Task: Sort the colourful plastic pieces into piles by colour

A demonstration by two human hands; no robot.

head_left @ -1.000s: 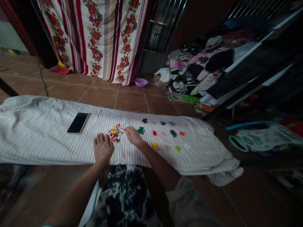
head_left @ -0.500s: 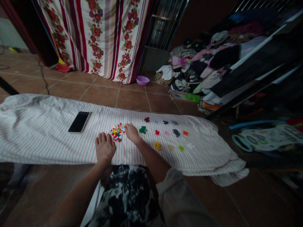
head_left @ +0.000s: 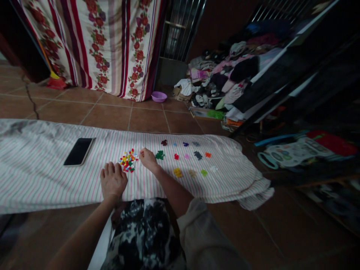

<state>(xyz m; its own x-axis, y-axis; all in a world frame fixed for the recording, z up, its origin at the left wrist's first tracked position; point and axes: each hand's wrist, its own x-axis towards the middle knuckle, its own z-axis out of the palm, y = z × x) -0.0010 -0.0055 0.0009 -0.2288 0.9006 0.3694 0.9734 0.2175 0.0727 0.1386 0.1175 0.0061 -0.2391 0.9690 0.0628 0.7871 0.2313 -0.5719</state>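
On the striped cloth (head_left: 92,191), a mixed heap of small coloured pieces (head_left: 128,162) lies between my two hands. My left hand (head_left: 114,180) rests palm down at the heap's near left side, fingers stretched out and holding nothing. At the heap's right edge, my right hand (head_left: 147,159) has its fingers pinched together; whatever they hold is too small or hidden to make out. Right of it are small single-colour piles, among them dark green pieces (head_left: 160,155), yellow pieces (head_left: 177,172), red pieces (head_left: 176,156), dark grey pieces (head_left: 198,155) and orange pieces (head_left: 207,154).
A phone (head_left: 79,152) lies on the cloth to the left. Beyond the cloth, a purple basin (head_left: 159,97) stands on the tiled floor near a floral curtain (head_left: 112,48). Heaped clothes (head_left: 222,77) fill the far right.
The view has turned to the right, so the cloth and everything on it appear farther left. My right hand stays by the heap, its fingers now more curled in. My left hand remains flat.
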